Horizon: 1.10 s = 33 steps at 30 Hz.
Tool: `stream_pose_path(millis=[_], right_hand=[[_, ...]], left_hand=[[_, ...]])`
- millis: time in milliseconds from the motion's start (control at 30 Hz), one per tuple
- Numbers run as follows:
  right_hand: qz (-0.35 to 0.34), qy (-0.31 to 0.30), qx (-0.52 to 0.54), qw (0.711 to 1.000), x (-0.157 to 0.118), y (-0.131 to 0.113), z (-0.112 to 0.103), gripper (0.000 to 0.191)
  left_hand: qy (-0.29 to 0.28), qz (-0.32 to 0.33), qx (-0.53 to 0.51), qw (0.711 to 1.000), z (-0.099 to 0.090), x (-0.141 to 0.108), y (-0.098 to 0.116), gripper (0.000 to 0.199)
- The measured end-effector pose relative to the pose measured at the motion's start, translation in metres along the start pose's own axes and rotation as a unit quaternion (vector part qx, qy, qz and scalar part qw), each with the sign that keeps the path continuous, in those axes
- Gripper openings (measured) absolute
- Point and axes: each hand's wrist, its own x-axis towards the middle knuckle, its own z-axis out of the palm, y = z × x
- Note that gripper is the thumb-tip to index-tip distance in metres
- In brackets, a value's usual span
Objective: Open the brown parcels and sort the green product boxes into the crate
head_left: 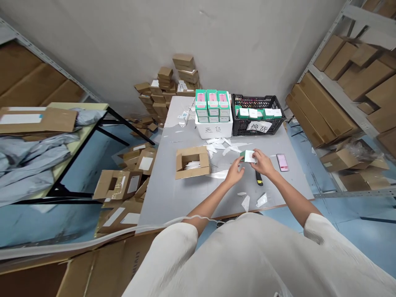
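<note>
A small green and white box [249, 156] is held just above the grey table. My right hand [262, 163] grips its right end between thumb and fingers. At the box's left end is my left hand [234, 175], its fingers apart and a fingertip at the green side; the thumb is away from the box. Under the box lies a black and yellow box cutter [259, 178]. An opened cardboard box [193, 162] with white material inside stands left of my hands. To the right is a pink-screened phone or phone-shaped card [282, 162].
Behind my hands stand a white bin [214, 130] stacked with green and pink boxes and a black crate [258, 103] of similar boxes. Paper scraps [219, 143] litter the table [163, 185]. Cartons [145, 161] pile up at left; a loaded shelf [340, 90] stands at right.
</note>
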Motion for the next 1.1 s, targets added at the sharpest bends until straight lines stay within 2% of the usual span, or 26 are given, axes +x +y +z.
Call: stream_pose_path(millis=[300, 433, 600, 733, 867, 1100], right_hand=[[-0.004, 0.082, 0.004, 0.997, 0.043, 0.055, -0.046, 0.025], [-0.022, 0.141, 0.013, 0.990, 0.074, 0.077, -0.064, 0.025], [-0.038, 0.217, 0.034, 0.975, 0.127, 0.095, -0.078, 0.026], [-0.058, 0.234, 0.037, 0.970, 0.180, 0.104, -0.077, 0.029], [-0.087, 0.209, 0.059, 0.972, 0.234, 0.105, -0.065, 0.032], [-0.143, 0.182, 0.071, 0.970, 0.295, 0.102, -0.052, 0.036]], left_hand=[[-0.009, 0.020, -0.010, 1.000, 0.027, 0.061, 0.029, 0.070], [0.006, 0.029, -0.018, 0.999, 0.039, 0.082, 0.030, 0.069], [0.024, 0.024, -0.001, 0.999, 0.046, 0.091, 0.024, 0.067], [0.030, 0.016, 0.014, 0.999, 0.047, 0.098, 0.019, 0.066], [0.038, 0.012, 0.018, 0.999, 0.044, 0.107, 0.015, 0.066], [0.050, -0.014, 0.024, 0.998, 0.031, 0.113, 0.002, 0.061]])
